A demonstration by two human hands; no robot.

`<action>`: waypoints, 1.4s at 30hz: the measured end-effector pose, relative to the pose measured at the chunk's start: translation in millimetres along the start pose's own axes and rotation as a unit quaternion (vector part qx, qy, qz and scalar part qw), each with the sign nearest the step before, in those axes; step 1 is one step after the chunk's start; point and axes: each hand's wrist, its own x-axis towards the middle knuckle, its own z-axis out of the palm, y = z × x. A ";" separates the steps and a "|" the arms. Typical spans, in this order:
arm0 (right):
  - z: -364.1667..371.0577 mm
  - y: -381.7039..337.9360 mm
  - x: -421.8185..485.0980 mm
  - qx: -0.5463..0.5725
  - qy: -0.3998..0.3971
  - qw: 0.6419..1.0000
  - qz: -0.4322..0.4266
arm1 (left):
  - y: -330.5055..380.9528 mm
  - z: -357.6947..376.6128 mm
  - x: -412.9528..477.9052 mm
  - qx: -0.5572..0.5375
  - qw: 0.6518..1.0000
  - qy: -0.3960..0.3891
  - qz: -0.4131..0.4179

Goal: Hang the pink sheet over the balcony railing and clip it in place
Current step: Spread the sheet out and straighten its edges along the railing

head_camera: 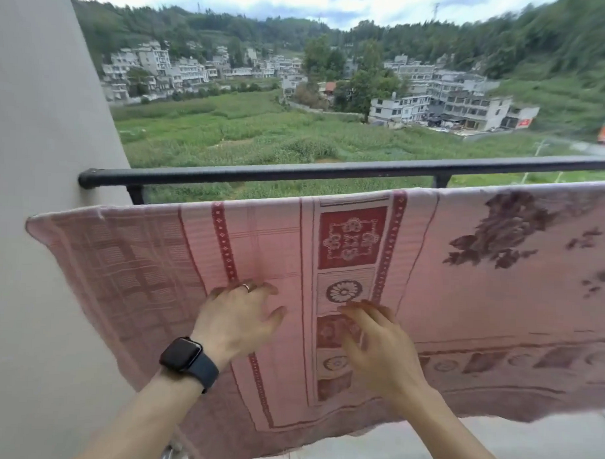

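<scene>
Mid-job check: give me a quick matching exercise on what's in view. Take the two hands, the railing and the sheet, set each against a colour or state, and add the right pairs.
Things:
1. left hand
2. right hand
3. balcony railing
4. pink sheet

States:
A. black, with no cloth over its top bar
B. bare wrist, fingers spread
C. spread out and hanging, with a red pattern
D. dark watch on the wrist

Pairs: 1-D; 2-B; 3-A; 4-C.
</scene>
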 end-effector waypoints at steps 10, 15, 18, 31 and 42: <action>-214.9 163.2 -134.5 -0.148 0.154 0.955 0.204 | 312.6 67.8 49.0 -0.025 0.955 -0.031 0.294; -307.0 231.6 -195.9 -0.217 0.210 0.906 0.297 | 466.0 89.9 58.1 -0.069 0.916 -0.012 0.395; -346.8 259.6 -232.7 -0.248 0.220 0.876 0.350 | 538.4 105.5 50.0 -0.073 0.888 -0.007 0.453; -491.2 383.5 -293.6 -0.321 0.228 0.792 0.466 | 774.4 140.7 62.3 -0.118 0.816 -0.029 0.565; -614.1 571.9 -299.3 -0.352 0.243 0.746 0.511 | 1029.6 208.1 130.3 -0.167 0.769 -0.053 0.615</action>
